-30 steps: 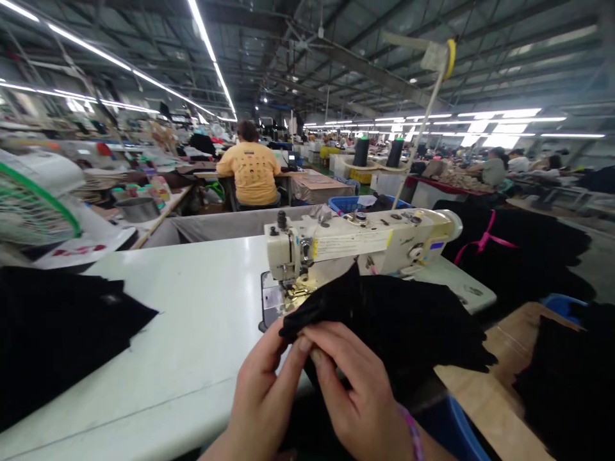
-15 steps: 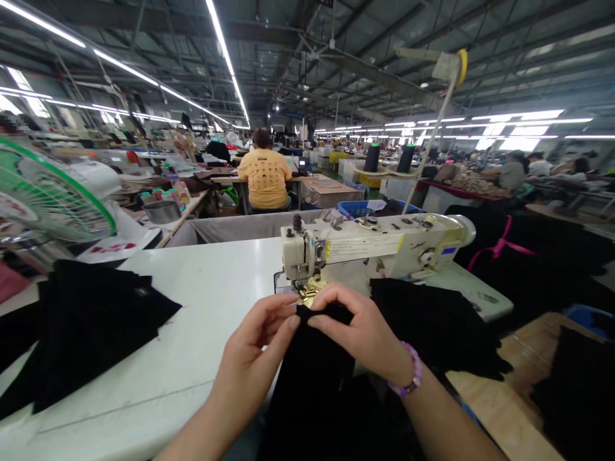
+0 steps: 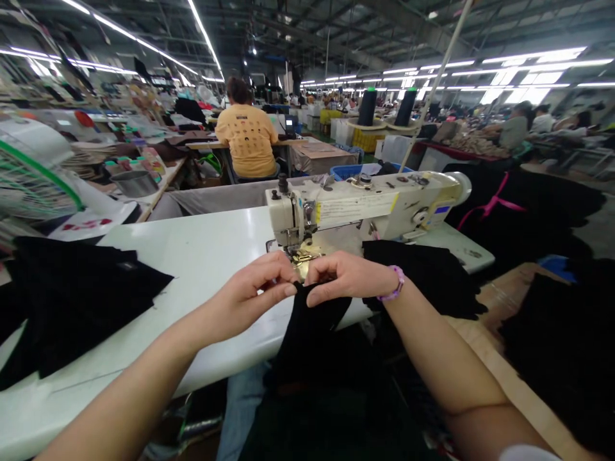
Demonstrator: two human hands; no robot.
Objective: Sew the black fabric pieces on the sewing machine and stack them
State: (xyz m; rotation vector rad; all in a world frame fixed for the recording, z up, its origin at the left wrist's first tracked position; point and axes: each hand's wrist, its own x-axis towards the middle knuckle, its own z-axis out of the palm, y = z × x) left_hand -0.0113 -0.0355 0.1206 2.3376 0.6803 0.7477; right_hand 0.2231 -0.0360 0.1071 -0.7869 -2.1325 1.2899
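A piece of black fabric (image 3: 314, 320) hangs from my fingers over the front edge of the table, its top edge just in front of the sewing machine (image 3: 355, 205). My left hand (image 3: 254, 288) pinches that edge on the left between thumb and fingers. On the other side, my right hand (image 3: 339, 278), with a purple beaded bracelet at the wrist, grips the same edge. Both sets of fingertips are close together below the needle area, and the machine's presser foot is partly hidden behind them.
Black fabric pieces (image 3: 81, 294) are piled on the white table (image 3: 211, 246) at left. More black fabric (image 3: 423, 275) lies right of the machine. A green fan (image 3: 38, 173) stands at far left. Ahead sits a person in a yellow shirt (image 3: 247, 141); thread cones (image 3: 368, 107) stand behind the machine.
The view has tilted down and shifted, so more of my forearms and lap shows. My hands are still at the fabric's top edge, held a little nearer to the needle area.
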